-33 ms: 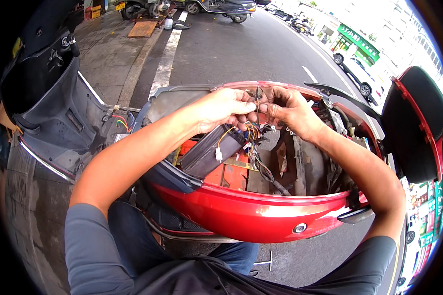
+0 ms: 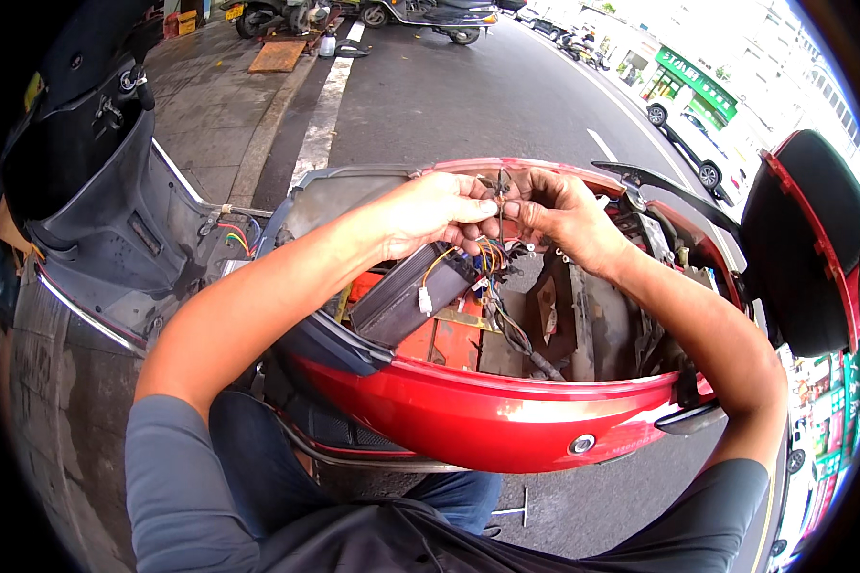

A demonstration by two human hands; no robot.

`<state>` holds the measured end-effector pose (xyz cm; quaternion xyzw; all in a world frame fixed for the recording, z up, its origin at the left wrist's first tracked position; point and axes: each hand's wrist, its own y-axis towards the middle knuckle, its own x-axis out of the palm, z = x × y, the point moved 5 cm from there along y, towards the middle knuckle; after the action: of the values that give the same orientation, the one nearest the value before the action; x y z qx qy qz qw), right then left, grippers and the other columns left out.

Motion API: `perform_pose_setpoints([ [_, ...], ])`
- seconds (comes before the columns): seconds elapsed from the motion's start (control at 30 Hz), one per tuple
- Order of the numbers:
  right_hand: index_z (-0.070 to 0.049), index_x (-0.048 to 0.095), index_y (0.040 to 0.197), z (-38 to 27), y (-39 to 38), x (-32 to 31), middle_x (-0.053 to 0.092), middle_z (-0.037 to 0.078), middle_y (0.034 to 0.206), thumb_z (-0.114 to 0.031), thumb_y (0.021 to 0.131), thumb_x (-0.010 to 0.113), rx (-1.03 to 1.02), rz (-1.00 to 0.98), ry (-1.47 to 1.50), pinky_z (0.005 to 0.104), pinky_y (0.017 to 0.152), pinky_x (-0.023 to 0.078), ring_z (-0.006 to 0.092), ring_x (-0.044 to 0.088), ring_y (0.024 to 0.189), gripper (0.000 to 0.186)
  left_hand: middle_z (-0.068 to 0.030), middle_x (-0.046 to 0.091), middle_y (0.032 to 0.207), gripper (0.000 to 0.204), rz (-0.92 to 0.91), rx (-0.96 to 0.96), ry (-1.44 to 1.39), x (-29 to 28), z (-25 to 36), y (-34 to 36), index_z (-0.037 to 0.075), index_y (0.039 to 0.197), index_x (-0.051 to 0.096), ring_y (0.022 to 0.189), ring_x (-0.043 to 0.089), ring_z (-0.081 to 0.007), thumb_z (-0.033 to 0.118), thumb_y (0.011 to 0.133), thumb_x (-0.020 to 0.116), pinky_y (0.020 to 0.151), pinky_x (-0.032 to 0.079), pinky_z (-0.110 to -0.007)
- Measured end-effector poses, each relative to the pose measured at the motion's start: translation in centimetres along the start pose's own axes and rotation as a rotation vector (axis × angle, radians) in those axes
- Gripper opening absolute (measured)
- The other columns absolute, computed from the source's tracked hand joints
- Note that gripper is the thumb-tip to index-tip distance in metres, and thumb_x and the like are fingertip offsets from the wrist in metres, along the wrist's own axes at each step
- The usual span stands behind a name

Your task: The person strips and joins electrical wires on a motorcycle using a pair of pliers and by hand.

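Over the open body of a red scooter (image 2: pixel 449 406), both my hands meet with fingertips pinched together. Between them runs a thin dark wire (image 2: pixel 501 224), with a bit of copper colour near the fingertips. My left hand (image 2: pixel 440 212) is closed on it from the left, and my right hand (image 2: pixel 569 222) pinches it from the right. Just below the left hand lies a black finned box (image 2: pixel 411 298), tilted, with coloured wires (image 2: pixel 490 256) at its right end. A white plug (image 2: pixel 424 300) on a yellow wire rests against the box. My fingers partly hide the wire.
The raised black seat (image 2: pixel 803 244) stands at the right. Left are the scooter's grey front shield (image 2: pixel 115 224) and some loose coloured wires (image 2: pixel 236 239). A T-shaped metal tool (image 2: pixel 525 507) lies on the ground near my legs. Parked scooters (image 2: pixel 430 17) and a white car (image 2: pixel 702 148) are beyond.
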<state>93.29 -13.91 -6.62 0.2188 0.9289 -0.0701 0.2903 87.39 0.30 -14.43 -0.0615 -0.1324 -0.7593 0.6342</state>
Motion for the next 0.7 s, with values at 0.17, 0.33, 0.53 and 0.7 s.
perform_pose_setpoints([
  [0.17,0.000,0.060,0.102,0.1,0.0,0.3,0.061,0.000,0.087,-0.014,0.093,0.062,-0.042,0.051,-0.008,0.0272,0.072,0.048,0.0071,0.054,0.081,0.016,-0.0051,0.065,0.090,0.019,-0.009,0.016,0.046,0.5,0.2,-0.1,0.005,0.104,0.059,0.079,0.062,-0.0115,0.023,0.098,0.061,0.069,0.054,-0.025],
  [0.33,-0.002,0.056,0.093,-1.1,0.2,-0.2,0.064,0.013,0.086,-0.015,0.082,0.066,-0.312,0.070,-0.801,0.0367,0.072,0.050,0.0261,0.063,0.078,0.020,-0.0035,0.064,0.085,0.017,-0.005,0.002,0.181,0.4,0.2,0.0,0.005,0.100,0.060,0.070,0.062,-0.0104,0.022,0.097,0.061,0.065,0.052,-0.023],
  [0.53,-0.002,0.056,0.096,-3.4,0.2,-0.6,0.064,0.013,0.091,-0.016,0.080,0.070,-0.430,-0.083,-0.947,0.0378,0.074,0.053,0.0287,0.066,0.086,0.026,-0.0015,0.060,0.082,0.016,-0.016,-0.002,0.118,0.6,0.4,0.0,0.007,0.095,0.060,0.072,0.059,-0.0120,0.022,0.095,0.064,0.066,0.050,-0.026],
  [0.7,-0.001,0.059,0.103,-0.3,-0.4,-0.5,0.059,-0.001,0.088,-0.013,0.095,0.064,-0.053,-0.133,0.000,0.0259,0.073,0.047,0.0080,0.055,0.082,0.015,-0.0046,0.062,0.088,0.015,-0.008,0.057,0.125,0.7,0.3,0.0,0.005,0.099,0.058,0.078,0.061,-0.0121,0.020,0.098,0.058,0.071,0.053,-0.027],
])
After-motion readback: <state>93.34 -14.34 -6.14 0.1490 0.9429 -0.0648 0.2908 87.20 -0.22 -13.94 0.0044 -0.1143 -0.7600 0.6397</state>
